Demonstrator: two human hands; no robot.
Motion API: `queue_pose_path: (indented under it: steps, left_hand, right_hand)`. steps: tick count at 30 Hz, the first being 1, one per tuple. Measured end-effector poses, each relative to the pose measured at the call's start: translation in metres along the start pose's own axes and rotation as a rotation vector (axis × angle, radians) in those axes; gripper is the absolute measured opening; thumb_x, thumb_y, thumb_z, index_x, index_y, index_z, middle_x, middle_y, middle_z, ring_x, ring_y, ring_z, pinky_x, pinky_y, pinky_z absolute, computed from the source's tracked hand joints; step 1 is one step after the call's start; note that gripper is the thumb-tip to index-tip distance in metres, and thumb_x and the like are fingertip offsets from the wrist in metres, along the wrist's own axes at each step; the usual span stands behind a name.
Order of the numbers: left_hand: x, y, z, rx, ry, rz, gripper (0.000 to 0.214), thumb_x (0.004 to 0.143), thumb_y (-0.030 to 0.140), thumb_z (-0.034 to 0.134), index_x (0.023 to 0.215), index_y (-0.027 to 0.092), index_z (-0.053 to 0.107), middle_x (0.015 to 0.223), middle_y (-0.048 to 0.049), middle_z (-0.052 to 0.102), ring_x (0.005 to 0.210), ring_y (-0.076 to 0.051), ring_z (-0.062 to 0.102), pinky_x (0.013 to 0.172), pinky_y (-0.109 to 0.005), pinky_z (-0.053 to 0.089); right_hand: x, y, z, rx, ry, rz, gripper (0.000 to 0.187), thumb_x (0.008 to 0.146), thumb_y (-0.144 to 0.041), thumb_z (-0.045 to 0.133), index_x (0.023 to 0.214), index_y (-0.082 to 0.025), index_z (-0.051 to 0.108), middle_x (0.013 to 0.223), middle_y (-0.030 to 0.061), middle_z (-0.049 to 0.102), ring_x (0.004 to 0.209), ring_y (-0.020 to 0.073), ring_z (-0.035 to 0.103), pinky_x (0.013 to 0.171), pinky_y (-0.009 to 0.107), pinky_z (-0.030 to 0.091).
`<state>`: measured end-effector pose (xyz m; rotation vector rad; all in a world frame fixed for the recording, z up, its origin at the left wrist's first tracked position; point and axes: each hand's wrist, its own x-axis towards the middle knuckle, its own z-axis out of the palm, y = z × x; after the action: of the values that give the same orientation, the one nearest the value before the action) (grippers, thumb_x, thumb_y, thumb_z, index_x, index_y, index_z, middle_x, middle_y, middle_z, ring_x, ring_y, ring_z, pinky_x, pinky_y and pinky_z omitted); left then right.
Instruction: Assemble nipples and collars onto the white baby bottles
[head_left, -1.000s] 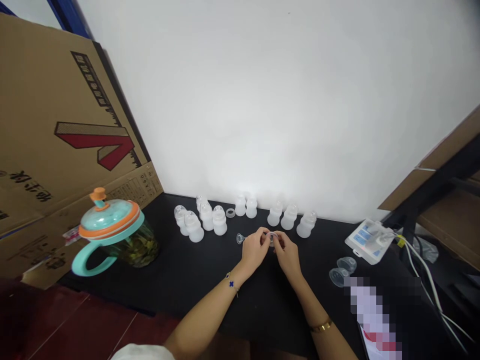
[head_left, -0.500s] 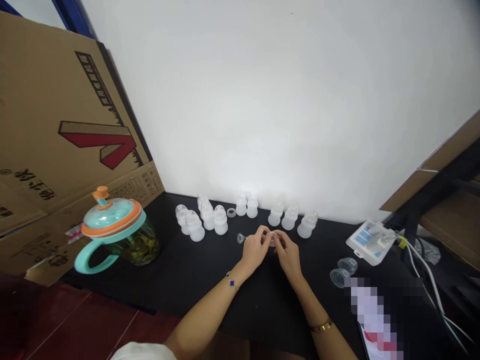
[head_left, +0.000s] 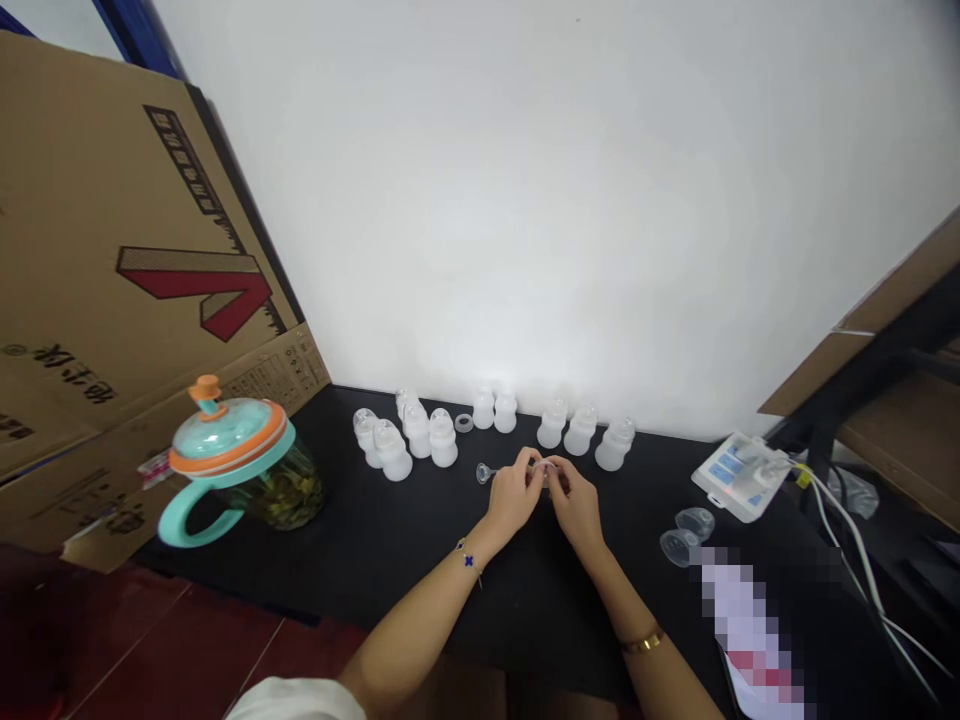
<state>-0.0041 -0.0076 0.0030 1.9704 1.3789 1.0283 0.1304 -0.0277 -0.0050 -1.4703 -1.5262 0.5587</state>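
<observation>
My left hand (head_left: 514, 493) and my right hand (head_left: 577, 502) meet over the black table (head_left: 390, 560), fingers pinched together on a small clear plastic piece (head_left: 544, 467) held between them. A small clear teat (head_left: 484, 472) lies on the table just left of my left hand. Behind my hands, several small white bottles stand in two groups, one to the left (head_left: 405, 438) and one to the right (head_left: 581, 430), with a loose white ring (head_left: 463, 423) between them.
A teal and orange lidded jug (head_left: 240, 468) stands at the left, before a large cardboard box (head_left: 112, 290). Two clear caps (head_left: 686, 535) and a white power strip (head_left: 742, 475) with cables lie at the right. A white wall closes the back.
My hands stay pinched on the small clear piece, with only slight finger movement. The view has shifted a little.
</observation>
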Motion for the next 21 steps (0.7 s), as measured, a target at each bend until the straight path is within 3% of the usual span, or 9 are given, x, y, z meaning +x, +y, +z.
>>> queue_pose_path:
  steps: [12, 21]
  left_hand:
    - [0.0011, -0.0019, 0.0034, 0.056, 0.007, 0.053, 0.024, 0.102, 0.037, 0.036, 0.111, 0.024, 0.054, 0.073, 0.0006, 0.069, 0.065, -0.019, 0.068, 0.062, -0.025, 0.044]
    - [0.0021, -0.0056, 0.0071, 0.14, -0.003, 0.07, 0.02, 0.1, 0.032, 0.04, 0.109, 0.024, 0.056, 0.07, 0.001, 0.067, 0.064, -0.019, 0.067, 0.061, -0.025, 0.044]
  right_hand:
    - [0.0026, 0.0007, -0.0039, -0.053, 0.031, -0.035, 0.029, 0.094, -0.044, 0.049, 0.105, -0.025, 0.067, 0.086, 0.0023, 0.076, 0.072, 0.019, 0.07, 0.064, 0.026, 0.049]
    - [0.0051, 0.0078, -0.0026, -0.115, 0.04, -0.047, 0.023, 0.092, -0.043, 0.052, 0.093, -0.024, 0.065, 0.082, 0.003, 0.075, 0.073, 0.0206, 0.07, 0.067, 0.028, 0.049]
